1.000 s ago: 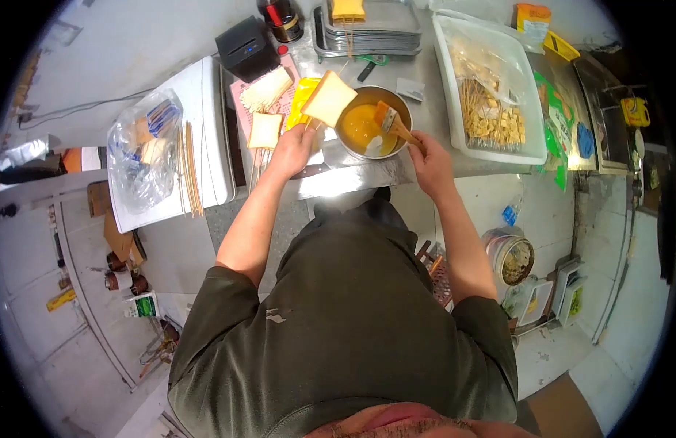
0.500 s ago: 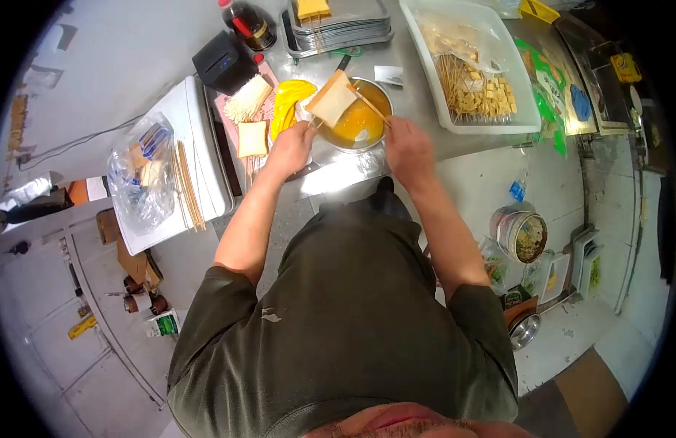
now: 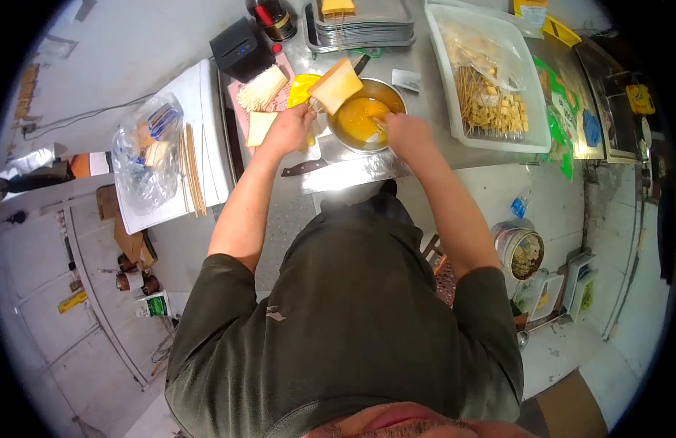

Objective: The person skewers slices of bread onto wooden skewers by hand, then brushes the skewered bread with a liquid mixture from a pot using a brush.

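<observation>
Left hand [image 3: 289,128] pinching a skewered bread slice [image 3: 336,86] over the rim of a metal bowl [image 3: 389,93], right hand [image 3: 409,136] wrapped around a brush [image 3: 380,123] in yellow liquid [image 3: 357,117].

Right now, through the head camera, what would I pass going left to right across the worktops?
Plastic bag → wooden sticks → left hand → metal bowl → white tub → blue cloth.

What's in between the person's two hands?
In the head view, a metal bowl of yellow liquid sits between the left hand and the right hand. Skewered bread in the left hand hides part of the bowl's rim.
</observation>
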`<state>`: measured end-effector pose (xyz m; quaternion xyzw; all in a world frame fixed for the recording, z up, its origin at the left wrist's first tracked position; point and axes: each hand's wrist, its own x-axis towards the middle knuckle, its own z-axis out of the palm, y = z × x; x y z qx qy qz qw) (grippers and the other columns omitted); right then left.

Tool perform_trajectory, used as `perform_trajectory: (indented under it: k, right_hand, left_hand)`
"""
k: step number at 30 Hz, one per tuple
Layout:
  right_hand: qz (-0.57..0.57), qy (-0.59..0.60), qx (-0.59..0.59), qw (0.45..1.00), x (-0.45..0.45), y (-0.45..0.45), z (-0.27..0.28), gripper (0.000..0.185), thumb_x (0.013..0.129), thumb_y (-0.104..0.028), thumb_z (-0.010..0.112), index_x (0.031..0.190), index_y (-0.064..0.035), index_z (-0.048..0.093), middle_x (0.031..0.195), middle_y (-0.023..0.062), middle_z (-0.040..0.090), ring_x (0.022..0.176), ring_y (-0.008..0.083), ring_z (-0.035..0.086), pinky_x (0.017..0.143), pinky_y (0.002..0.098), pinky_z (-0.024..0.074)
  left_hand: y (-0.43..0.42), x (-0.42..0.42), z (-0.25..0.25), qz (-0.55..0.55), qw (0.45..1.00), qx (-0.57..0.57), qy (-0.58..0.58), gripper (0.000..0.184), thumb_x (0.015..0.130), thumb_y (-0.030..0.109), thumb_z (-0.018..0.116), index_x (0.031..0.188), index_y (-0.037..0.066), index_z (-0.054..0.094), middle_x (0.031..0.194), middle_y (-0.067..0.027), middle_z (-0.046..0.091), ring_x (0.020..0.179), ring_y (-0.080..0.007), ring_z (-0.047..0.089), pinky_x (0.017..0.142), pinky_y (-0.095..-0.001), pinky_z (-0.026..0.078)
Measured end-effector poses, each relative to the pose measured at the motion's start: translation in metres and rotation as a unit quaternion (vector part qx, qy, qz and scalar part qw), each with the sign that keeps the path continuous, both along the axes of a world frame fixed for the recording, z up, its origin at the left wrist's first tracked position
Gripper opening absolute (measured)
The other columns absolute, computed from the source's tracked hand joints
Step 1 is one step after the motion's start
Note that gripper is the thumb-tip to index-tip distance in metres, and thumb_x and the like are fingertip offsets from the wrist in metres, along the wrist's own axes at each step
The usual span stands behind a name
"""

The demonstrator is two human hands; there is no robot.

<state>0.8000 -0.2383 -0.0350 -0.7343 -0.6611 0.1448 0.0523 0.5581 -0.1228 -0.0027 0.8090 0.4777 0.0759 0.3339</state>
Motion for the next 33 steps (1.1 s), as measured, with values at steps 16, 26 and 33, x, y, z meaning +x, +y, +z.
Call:
perform_trajectory:
  k: [16, 26, 33]
  right_hand:
    - [-0.088, 0.41, 0.072, 0.905, 0.057, -0.03, 0.036, 0.023, 0.09, -0.017, 0.062, 0.107, -0.001, 0.064, 0.091, 0.0158, 0.069, 0.081, 0.0244, 0.065, 0.074, 0.0345, 0.0501]
    - [-0.15, 0.298, 0.145, 0.932, 0.057, -0.025, 0.019, 0.022, 0.091, -0.02, 0.06, 0.106, -0.0048, 0.065, 0.088, 0.0172, 0.067, 0.08, 0.0332, 0.065, 0.072, 0.0373, 0.0503]
    - [-0.098, 0.332, 0.106, 0.932, 0.037, -0.041, 0.048, 0.023, 0.091, -0.023, 0.058, 0.106, -0.0065, 0.065, 0.09, 0.0176, 0.067, 0.082, 0.0361, 0.063, 0.072, 0.0407, 0.0499]
  left_hand:
    - [0.017, 0.023, 0.003, -0.061, 0.997, -0.006, 0.045, 0.031, 0.096, 0.029, 0.053, 0.095, 0.0, 0.062, 0.082, -0.0223, 0.063, 0.079, -0.0376, 0.062, 0.073, -0.0433, 0.048]
    - [0.016, 0.03, 0.011, -0.095, 0.994, -0.026, 0.049, 0.03, 0.097, 0.03, 0.052, 0.093, 0.001, 0.062, 0.082, -0.022, 0.064, 0.079, -0.0373, 0.062, 0.073, -0.043, 0.048]
    - [0.015, 0.034, 0.004, -0.102, 0.993, -0.019, 0.057, 0.028, 0.096, 0.028, 0.053, 0.097, 0.002, 0.063, 0.083, -0.0208, 0.064, 0.082, -0.036, 0.063, 0.075, -0.0436, 0.048]
